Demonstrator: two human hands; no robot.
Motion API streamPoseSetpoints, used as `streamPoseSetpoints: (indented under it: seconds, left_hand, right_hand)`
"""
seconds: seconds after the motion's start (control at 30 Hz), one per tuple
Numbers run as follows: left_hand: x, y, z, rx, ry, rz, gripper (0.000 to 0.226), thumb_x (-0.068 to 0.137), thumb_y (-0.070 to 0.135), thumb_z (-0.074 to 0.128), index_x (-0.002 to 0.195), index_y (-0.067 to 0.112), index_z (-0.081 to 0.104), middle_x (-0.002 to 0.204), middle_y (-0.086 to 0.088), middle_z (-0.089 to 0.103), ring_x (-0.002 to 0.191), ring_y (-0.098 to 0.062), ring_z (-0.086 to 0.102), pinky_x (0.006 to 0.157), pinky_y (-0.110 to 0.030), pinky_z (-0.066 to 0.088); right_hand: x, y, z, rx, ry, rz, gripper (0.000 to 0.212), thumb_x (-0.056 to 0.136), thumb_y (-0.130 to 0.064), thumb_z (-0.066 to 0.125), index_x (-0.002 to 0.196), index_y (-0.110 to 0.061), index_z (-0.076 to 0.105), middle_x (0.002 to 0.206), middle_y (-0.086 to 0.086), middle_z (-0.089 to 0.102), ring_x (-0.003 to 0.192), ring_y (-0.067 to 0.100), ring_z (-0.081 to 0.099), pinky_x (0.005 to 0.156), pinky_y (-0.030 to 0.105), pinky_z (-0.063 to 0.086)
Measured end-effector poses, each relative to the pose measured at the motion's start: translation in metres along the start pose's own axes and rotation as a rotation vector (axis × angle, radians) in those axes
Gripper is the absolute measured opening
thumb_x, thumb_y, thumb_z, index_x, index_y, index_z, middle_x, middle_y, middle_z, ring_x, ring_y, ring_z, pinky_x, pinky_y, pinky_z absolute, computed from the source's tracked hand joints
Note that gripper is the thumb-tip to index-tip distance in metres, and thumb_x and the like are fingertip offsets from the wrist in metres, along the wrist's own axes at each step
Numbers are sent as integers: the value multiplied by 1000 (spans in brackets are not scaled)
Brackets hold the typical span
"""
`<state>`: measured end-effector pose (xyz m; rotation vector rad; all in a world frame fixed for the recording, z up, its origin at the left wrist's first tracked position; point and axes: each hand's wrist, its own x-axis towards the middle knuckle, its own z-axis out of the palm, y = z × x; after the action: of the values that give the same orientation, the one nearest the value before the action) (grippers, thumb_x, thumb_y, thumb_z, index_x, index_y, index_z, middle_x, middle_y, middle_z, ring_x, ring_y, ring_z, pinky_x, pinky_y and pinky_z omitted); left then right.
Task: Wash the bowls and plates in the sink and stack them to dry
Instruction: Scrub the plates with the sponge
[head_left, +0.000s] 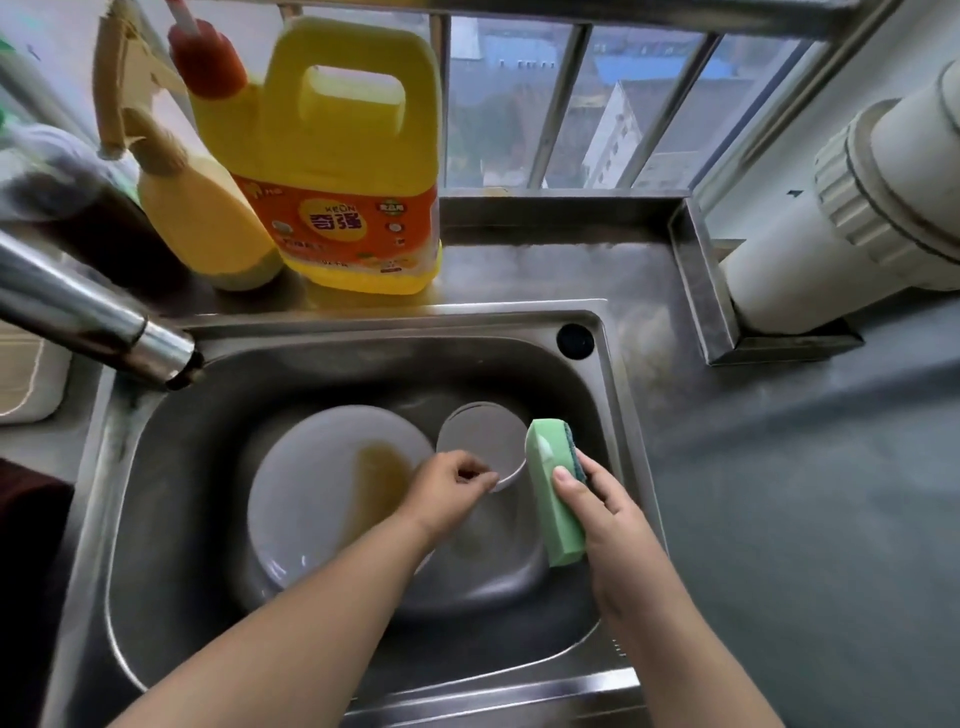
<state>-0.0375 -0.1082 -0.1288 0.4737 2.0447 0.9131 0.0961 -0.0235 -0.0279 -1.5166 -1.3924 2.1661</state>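
Note:
A white plate (311, 483) with a brown sauce smear lies in the steel sink (171, 467). Just right of it sits a small grey bowl (480, 434). My left hand (447, 491) reaches across the plate and pinches the bowl's near rim. My right hand (597, 499) grips a green sponge (550, 493) with a dark scouring side, held on edge right beside the bowl. A streak of pale soap shows on the sponge's top.
A chrome faucet (93, 322) juts over the sink from the left. A yellow detergent jug (343, 156) and a yellow spray bottle (192, 202) stand behind the sink. Grey counter (805, 493) lies to the right, with a white pipe (857, 208) in the far corner.

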Motion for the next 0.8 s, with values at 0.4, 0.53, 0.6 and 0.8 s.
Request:
streamPoseSetpoints:
  seconds: [0.4, 0.53, 0.6, 0.8]
  left_hand:
    - [-50, -100, -117, 222, 450, -379, 36, 87, 7, 60, 122, 4, 51, 128, -17, 47, 112, -34, 50, 93, -36, 40]
    - [-53, -124, -123, 137, 453, -459, 55, 89, 16, 64, 136, 1, 41, 139, -20, 38, 126, -36, 42, 102, -38, 35]
    - [-50, -129, -121, 77, 435, -493, 53, 90, 20, 63, 135, 1, 43, 137, -20, 41, 124, -36, 45, 99, -36, 38]
    - [-44, -130, -122, 106, 457, -561, 28, 89, 10, 59, 116, 3, 55, 127, -19, 51, 112, -37, 54, 90, -36, 44]
  right_hand:
    - [24, 28, 59, -262, -133, 108, 34, 88, -31, 66, 120, -36, 54, 108, -4, 65, 96, 12, 64, 71, 24, 50]
    - [27, 41, 74, -283, -155, 124, 28, 87, -28, 67, 111, -38, 57, 104, -1, 68, 91, 17, 65, 66, 27, 49]
    - [25, 45, 77, -292, -152, 124, 32, 87, -27, 67, 116, -36, 56, 100, -1, 69, 87, 16, 65, 64, 26, 49]
    - [22, 50, 83, -322, -159, 121, 36, 88, -28, 66, 120, -36, 54, 101, -3, 67, 83, 12, 64, 59, 24, 48]
